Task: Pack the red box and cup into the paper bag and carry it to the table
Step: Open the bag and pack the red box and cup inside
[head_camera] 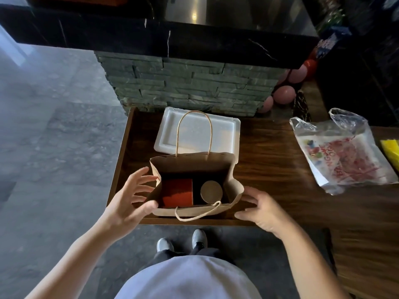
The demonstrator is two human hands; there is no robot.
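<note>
- Grey stone floor (54, 137) fills the left side, with a stone-faced counter (190, 83) under a black top at the back.
- Dark wooden desk (269, 169) runs from the middle to the right edge.
- Printed plastic bag (343, 156) lies on the desk, well apart to the right.
- White foam tray (194, 130) lies flat on the desk just behind the bag.
- Paper bag (190, 167) stands upright near the desk's front edge, mouth wide open; one handle stands up at the back, the other droops over the front wall.
- Left hand (127, 197) is spread open beside the bag's left wall, thumb touching the front corner, gripping nothing.
- Right hand (261, 209) is also open, fingers loosely curved just beside the bag's right wall; contact cannot be told.
- Red box (178, 192) sits inside the bag on the left.
- Cup (211, 191) with a round lid stands inside on the right, next to the box.
</note>
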